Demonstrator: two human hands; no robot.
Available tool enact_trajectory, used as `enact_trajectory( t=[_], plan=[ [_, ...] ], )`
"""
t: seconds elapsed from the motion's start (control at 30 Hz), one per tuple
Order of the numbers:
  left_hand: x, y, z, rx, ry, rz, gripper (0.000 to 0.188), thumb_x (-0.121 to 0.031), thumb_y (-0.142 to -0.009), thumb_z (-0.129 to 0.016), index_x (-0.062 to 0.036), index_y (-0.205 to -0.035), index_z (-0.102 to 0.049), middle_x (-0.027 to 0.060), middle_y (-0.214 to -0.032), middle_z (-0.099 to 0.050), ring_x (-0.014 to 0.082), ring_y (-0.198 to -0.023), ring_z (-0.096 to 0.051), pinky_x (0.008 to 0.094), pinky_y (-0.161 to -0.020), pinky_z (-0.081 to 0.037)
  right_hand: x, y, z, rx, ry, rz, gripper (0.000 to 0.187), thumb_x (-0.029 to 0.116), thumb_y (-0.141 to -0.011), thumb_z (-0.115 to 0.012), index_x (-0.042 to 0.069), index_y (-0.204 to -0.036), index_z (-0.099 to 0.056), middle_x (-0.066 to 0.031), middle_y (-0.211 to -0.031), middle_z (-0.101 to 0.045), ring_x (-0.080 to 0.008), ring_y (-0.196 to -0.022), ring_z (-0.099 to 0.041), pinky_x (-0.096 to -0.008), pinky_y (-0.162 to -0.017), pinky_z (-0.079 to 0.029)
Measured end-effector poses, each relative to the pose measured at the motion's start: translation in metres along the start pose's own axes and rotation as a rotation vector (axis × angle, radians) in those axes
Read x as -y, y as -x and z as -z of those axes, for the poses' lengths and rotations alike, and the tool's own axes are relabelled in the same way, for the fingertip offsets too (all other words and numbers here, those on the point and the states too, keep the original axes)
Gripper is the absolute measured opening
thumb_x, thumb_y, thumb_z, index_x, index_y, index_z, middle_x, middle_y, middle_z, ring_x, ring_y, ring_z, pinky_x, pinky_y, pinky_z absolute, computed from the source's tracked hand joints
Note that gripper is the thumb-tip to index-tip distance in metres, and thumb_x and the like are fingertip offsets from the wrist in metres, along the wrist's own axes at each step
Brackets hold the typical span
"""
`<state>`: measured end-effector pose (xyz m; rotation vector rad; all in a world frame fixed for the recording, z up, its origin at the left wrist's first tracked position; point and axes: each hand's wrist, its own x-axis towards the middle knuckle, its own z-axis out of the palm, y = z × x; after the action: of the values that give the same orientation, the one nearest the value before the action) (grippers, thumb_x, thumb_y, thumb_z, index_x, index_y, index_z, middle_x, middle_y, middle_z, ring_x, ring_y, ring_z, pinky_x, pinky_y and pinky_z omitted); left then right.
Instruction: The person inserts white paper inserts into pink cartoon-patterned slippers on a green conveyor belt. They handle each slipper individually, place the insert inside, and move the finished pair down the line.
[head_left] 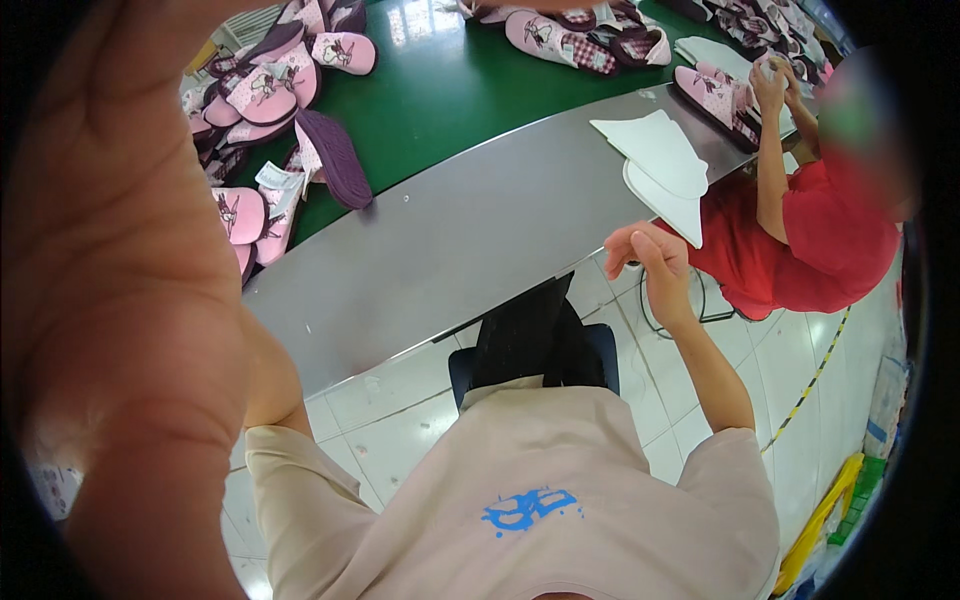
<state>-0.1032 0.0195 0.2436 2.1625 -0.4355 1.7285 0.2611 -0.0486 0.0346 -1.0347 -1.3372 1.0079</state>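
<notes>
My left hand (135, 300) is raised very close to the camera and fills the left side. Its palm shows, and its fingers run out past the top edge; nothing is seen in it. Over the near edge of the grey table strip (440, 240), my right hand (655, 265) hangs in the air with loosely bent fingers, holding nothing. Just beyond it lie white shoe-shaped sheets (655, 150), partly overlapping. Pink slippers (262, 95) with dark purple soles are heaped at the far left, partly hidden by my left hand. One slipper (335, 160) stands tipped, its sole showing.
A co-worker in red (830, 220) sits at the right, both hands at a white piece beside a pink slipper (715, 105). More slippers (585, 40) lie along the back of the green table surface (440, 100). Yellow and green bags (830, 520) stand at lower right.
</notes>
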Motion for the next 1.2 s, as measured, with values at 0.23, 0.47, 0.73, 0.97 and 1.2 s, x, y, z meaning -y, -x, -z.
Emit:
enact_trajectory(
  t=[0.23, 0.47, 0.73, 0.97, 1.2],
  plan=[
    [-0.007, -0.012, 0.005, 0.001, -0.024, -0.051, 0.069, -0.040, -0.098, -0.065, 0.0022, -0.150, -0.049, 0.0281, -0.135, -0.061, 0.0300, -0.087, -0.072, 0.0401, -0.080, -0.059, -0.003, 0.005, -0.004, 0.009, -0.003, -0.033, 0.038, 0.024, -0.112, -0.049, -0.002, -0.104, -0.074, -0.0073, -0.081, -0.072, -0.0146, -0.074, -0.068, -0.0313, -0.071, -0.057],
    [-0.022, -0.033, 0.013, 0.034, -0.054, -0.104, 0.068, -0.038, -0.099, -0.063, 0.0032, -0.151, -0.048, 0.0291, -0.136, -0.062, 0.0292, -0.088, -0.072, 0.0391, -0.080, -0.059, -0.001, 0.009, 0.000, 0.012, -0.001, 0.001, 0.038, 0.023, -0.112, -0.048, -0.002, -0.103, -0.074, -0.0075, -0.081, -0.072, -0.0140, -0.073, -0.068, -0.0307, -0.070, -0.058],
    [-0.033, -0.042, 0.018, 0.050, -0.117, -0.062, 0.067, -0.036, -0.100, -0.061, 0.0044, -0.152, -0.047, 0.0303, -0.137, -0.062, 0.0282, -0.088, -0.073, 0.0379, -0.080, -0.060, 0.001, 0.010, -0.003, 0.017, -0.023, 0.028, 0.038, 0.023, -0.113, -0.048, -0.002, -0.103, -0.074, -0.0072, -0.081, -0.072, -0.0137, -0.073, -0.068, -0.0301, -0.070, -0.057],
    [-0.005, 0.012, 0.020, -0.028, -0.421, 0.347, 0.067, -0.034, -0.101, -0.060, 0.0054, -0.153, -0.046, 0.0313, -0.137, -0.063, 0.0274, -0.088, -0.074, 0.0369, -0.079, -0.061, -0.009, 0.018, 0.004, -0.030, -0.002, 0.025, 0.037, 0.022, -0.112, -0.050, -0.003, -0.102, -0.075, -0.0070, -0.081, -0.072, -0.0137, -0.072, -0.068, -0.0302, -0.069, -0.057],
    [0.088, 0.146, 0.093, -0.025, -0.822, 1.103, 0.037, -0.018, -0.097, -0.072, -0.0009, -0.130, -0.066, 0.0144, -0.107, -0.073, 0.0251, -0.095, -0.072, 0.0371, -0.088, -0.057, -0.028, 0.006, 0.008, -0.033, 0.065, -0.009, 0.036, 0.022, -0.111, -0.051, -0.004, -0.103, -0.075, -0.0076, -0.082, -0.073, -0.0136, -0.074, -0.068, -0.0294, -0.070, -0.057]
  ],
)
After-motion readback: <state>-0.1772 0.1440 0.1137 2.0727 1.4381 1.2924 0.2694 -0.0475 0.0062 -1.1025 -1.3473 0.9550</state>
